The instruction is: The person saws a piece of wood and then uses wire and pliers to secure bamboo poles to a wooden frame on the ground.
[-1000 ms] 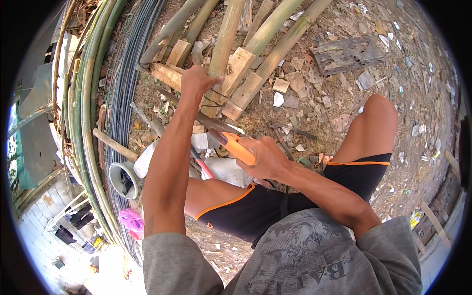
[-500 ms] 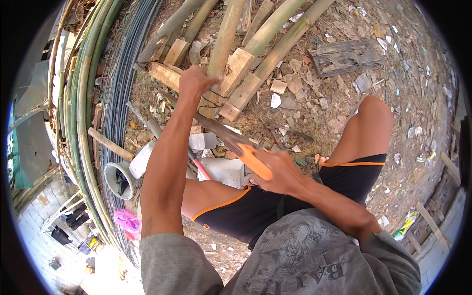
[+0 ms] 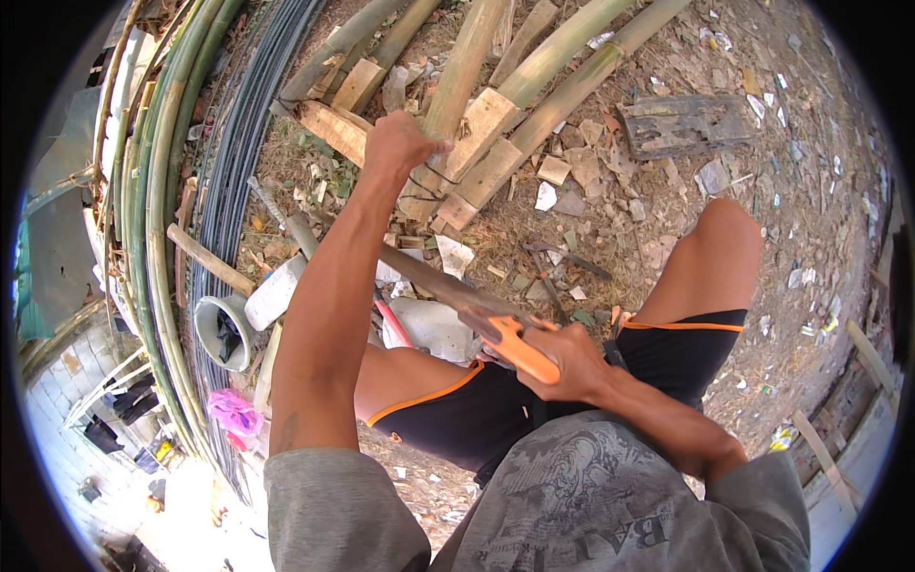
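Note:
My right hand (image 3: 572,360) is closed round the orange handle of a handsaw (image 3: 429,276). Its dark blade slants up and left, and the far end passes behind my left forearm. My left hand (image 3: 405,148) is closed over a squared piece of wood (image 3: 332,132), with the thumb reaching to a bamboo pole (image 3: 465,71) beside it. More poles with wooden blocks at their ends, one block (image 3: 484,124) pale and split, lie fanned out. Dark wire binds the near ends. Where the blade meets wood, if it does, is hidden.
Long green bamboo (image 3: 157,191) and dark metal rods (image 3: 233,153) run along the left. A grey bucket (image 3: 202,329) and a pink plastic bag (image 3: 232,412) stand near my left arm. A weathered board (image 3: 691,126) and a pincer-like tool (image 3: 548,272) lie on littered ground.
The handsaw and my right hand have drawn back toward my body, down and right. My left hand keeps its hold. The whole view has shifted slightly.

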A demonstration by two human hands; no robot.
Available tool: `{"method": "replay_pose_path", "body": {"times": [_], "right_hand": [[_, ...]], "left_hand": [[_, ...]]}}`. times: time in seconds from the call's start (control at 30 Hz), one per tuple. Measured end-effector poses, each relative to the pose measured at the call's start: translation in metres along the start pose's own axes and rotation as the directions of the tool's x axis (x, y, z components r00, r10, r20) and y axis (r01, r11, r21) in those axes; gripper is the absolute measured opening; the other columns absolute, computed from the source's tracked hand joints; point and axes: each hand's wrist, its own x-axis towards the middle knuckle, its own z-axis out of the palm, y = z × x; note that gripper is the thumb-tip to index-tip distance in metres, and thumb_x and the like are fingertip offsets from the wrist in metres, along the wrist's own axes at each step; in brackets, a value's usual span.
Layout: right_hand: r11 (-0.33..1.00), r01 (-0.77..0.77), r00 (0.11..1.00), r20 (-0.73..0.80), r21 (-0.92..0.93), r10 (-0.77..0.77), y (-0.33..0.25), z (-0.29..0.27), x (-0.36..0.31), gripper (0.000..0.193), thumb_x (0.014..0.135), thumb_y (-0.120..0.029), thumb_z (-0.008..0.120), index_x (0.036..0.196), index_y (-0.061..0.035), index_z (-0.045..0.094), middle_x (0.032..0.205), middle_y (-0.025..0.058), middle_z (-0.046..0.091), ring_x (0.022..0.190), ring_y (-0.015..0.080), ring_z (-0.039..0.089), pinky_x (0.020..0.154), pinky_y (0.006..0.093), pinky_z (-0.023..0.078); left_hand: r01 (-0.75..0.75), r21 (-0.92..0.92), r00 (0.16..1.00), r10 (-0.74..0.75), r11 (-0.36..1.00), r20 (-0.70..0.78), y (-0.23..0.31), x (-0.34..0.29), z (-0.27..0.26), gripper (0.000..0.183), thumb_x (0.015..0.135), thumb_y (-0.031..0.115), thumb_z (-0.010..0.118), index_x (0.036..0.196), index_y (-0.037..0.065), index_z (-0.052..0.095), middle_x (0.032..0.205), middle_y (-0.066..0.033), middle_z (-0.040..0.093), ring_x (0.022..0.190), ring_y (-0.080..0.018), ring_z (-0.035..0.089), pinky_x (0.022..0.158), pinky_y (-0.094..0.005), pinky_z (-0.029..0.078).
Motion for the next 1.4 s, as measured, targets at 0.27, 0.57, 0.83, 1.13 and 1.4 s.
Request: {"method": "replay_pose_path", "body": {"times": [0.27, 0.57, 0.83, 1.13, 1.4], "right_hand": [[0.998, 0.011, 1.000, 0.006, -0.063, -0.010, -0.025, -0.019, -0.006, 0.020, 0.079, -0.017, 0.082, 0.085, -0.0057, 0.066, 0.072, 0.0152, 0.067, 0.062, 0.0370, 0.068, 0.059, 0.0421, 0.054], [0.977, 0.133, 0.991, 0.006, -0.169, -0.133, -0.022, -0.018, -0.003, 0.031, 0.082, -0.023, 0.087, 0.092, 0.0001, 0.070, 0.064, 0.0058, 0.055, 0.051, 0.0166, 0.054, 0.051, 0.0329, 0.043], [0.990, 0.119, 0.991, -0.047, -0.074, -0.123, -0.001, 0.036, 0.017, 0.055, 0.100, -0.049, 0.055, 0.105, 0.0039, 0.068, 0.065, 0.0067, 0.048, 0.054, 0.0161, 0.049, 0.051, 0.0359, 0.037], [0.855, 0.401, 0.916, 0.125, -0.330, -0.381, -0.049, 0.220, 0.146, 0.025, 0.101, -0.024, 0.057, 0.104, 0.0004, 0.059, 0.072, 0.0164, 0.055, 0.062, 0.0359, 0.057, 0.062, 0.0453, 0.046], [0.416, 0.822, 0.568, 0.528, -0.388, -0.631, -0.053, 0.322, 0.159, 0.038, 0.092, -0.031, 0.073, 0.108, 0.0009, 0.061, 0.094, 0.0147, 0.061, 0.089, 0.0355, 0.060, 0.083, 0.0479, 0.046]], "left_hand": [[-0.064, -0.009, 0.992, 0.063, 0.998, -0.107, 0.011, -0.006, -0.006, 0.064, 0.068, 0.051, 0.096, 0.097, -0.004, 0.079, 0.100, -0.0237, 0.078, 0.095, -0.0375, 0.078, 0.084, -0.0449, 0.061], [-0.049, -0.121, 0.981, 0.025, 0.991, -0.191, 0.008, -0.030, -0.001, 0.068, 0.069, 0.049, 0.096, 0.109, -0.002, 0.078, 0.108, -0.0235, 0.078, 0.104, -0.0387, 0.076, 0.091, -0.0456, 0.061], [-0.501, -0.552, 0.743, 0.003, 0.666, -0.670, -0.096, -0.220, 0.004, 0.073, 0.087, 0.047, 0.085, 0.144, 0.007, 0.064, 0.137, -0.0215, 0.069, 0.123, -0.0347, 0.069, 0.108, -0.0425, 0.054], [-0.073, -0.996, 0.648, -0.756, 0.057, -0.091, -0.286, -0.441, 0.298, 0.052, 0.097, 0.025, 0.077, 0.140, -0.003, 0.066, 0.126, -0.0179, 0.075, 0.114, -0.0217, 0.073, 0.098, -0.0360, 0.057], [-0.049, -0.961, 0.624, -0.760, -0.271, 0.182, -0.260, -0.493, 0.398, 0.048, 0.103, 0.033, 0.070, 0.134, -0.003, 0.070, 0.120, -0.0165, 0.077, 0.109, -0.0229, 0.074, 0.093, -0.0375, 0.059]]}}
